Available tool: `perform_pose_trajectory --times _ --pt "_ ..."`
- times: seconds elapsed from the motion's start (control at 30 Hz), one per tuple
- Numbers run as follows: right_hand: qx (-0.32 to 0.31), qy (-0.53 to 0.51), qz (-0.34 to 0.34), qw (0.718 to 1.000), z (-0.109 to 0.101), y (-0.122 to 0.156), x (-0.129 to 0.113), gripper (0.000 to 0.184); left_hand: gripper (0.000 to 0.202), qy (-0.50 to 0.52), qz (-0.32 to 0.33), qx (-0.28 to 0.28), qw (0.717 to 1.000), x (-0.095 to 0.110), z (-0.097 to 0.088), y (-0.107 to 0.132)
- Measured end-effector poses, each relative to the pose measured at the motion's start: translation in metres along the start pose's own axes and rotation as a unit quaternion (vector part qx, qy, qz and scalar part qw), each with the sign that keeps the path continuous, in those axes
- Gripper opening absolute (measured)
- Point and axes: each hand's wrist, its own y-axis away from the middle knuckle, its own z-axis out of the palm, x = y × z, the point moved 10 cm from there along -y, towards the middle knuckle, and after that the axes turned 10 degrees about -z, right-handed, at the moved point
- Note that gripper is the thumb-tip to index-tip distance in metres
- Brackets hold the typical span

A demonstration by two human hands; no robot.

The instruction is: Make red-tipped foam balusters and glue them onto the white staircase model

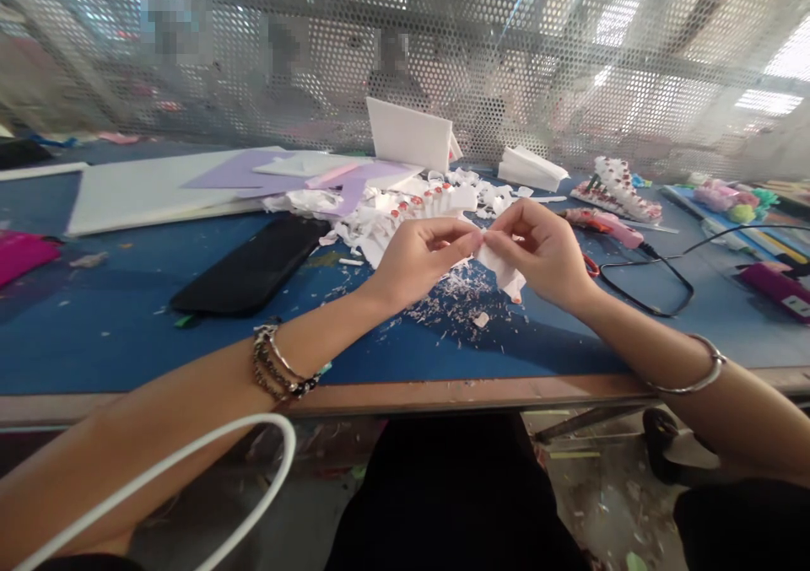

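A craft workshop, from the scrap-strewn blue worktable (126,326), perforated metal screen (468,14) and corded pink tool (612,228).

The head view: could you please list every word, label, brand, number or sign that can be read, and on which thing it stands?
None: no text can be read here.
White piece at the fingertips: no lettering visible.
Black flat object: no lettering visible.
Purple block at right: small marks on its pale end, too blurred to tell if they are writing.
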Motion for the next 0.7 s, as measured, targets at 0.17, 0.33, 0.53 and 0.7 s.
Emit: perform_pose_trajectory --times 0.17,0.33,0.53,0.7 --pt "-0.079 0.148 -0.141 0.976 0.004 -0.002 -0.029 0.015 0.021 0.031 -0.004 -0.015 0.999 -0.009 0.000 -0.005" --pt "-0.082 0.236 -0.251 0.935 0.001 -0.001 -0.049 0.013 0.028 0.025 -0.023 -0.041 0.999 -0.015 0.004 -0.007" --pt "-0.085 0.262 -0.294 0.915 0.003 0.004 -0.051 0.012 0.027 -0.005 -0.011 -0.071 0.997 -0.010 0.011 -0.006" --pt "-0.082 0.276 -0.277 0.916 0.002 0.002 -0.049 0.011 0.027 -0.030 -0.004 -0.079 0.996 -0.008 0.013 -0.004"
